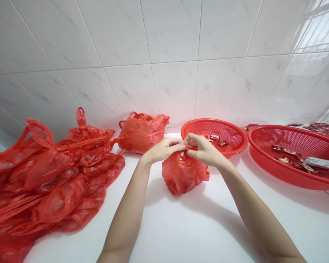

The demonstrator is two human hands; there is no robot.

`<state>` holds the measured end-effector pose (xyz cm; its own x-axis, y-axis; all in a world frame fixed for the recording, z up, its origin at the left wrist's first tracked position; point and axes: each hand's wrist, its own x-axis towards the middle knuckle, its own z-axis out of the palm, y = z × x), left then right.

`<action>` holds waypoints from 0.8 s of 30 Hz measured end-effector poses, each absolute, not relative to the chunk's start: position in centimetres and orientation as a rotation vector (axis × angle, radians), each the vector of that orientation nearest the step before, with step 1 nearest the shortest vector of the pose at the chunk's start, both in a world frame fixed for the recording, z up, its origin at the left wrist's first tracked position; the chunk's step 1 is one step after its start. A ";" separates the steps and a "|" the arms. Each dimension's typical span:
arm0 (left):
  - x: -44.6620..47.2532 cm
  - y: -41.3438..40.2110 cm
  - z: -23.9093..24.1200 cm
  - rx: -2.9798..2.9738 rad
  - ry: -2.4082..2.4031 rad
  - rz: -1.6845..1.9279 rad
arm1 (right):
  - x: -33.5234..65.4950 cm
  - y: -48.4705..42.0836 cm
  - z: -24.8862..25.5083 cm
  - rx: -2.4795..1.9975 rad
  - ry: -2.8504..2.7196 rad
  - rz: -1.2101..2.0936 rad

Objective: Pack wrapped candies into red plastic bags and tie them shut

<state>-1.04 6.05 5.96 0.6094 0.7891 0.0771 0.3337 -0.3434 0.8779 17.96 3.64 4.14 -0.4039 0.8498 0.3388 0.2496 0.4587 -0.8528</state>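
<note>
A small red plastic bag (182, 173) stands on the white counter (197, 226) in front of me. My left hand (164, 149) and my right hand (203, 149) meet at the top of it. Both pinch the bag's gathered handles, fingers closed on the plastic. What the bag holds is hidden. Right behind my hands sits a round red mesh basket (230, 126) with a few small wrapped sweets (215, 137) in it.
A heap of red plastic bags (49, 175) covers the left side of the counter. One filled, tied red bag (141, 133) stands by the tiled wall. A larger red basket (274, 168) with wrapped packets lies at the right.
</note>
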 end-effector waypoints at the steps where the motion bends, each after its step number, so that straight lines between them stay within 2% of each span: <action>1: -1.1 6.1 5.9 1.933 0.891 0.627 | 18.1 3.7 4.1 -0.917 -1.870 1.015; 5: -1.3 6.4 5.7 1.881 0.856 0.607 | 18.4 4.0 3.9 -0.887 -1.882 1.132; 12: -1.0 7.1 5.4 1.539 0.831 0.634 | 18.0 4.3 3.4 -0.896 -2.054 0.472; 16: -0.9 7.3 5.1 1.461 0.833 0.700 | 17.8 4.4 3.3 -0.805 -2.090 0.253; 20: -1.1 7.6 4.8 1.489 0.837 0.718 | 17.8 4.3 3.4 -0.676 -2.120 0.201; 24: -1.6 7.6 4.9 1.586 0.812 0.722 | 18.0 4.0 3.8 -0.633 -2.074 0.309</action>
<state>-1.60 7.58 4.92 0.5708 0.8209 0.0199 0.1163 -0.1048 0.9877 18.04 3.96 3.81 -0.4486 0.5473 0.7065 0.3172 0.8366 -0.4467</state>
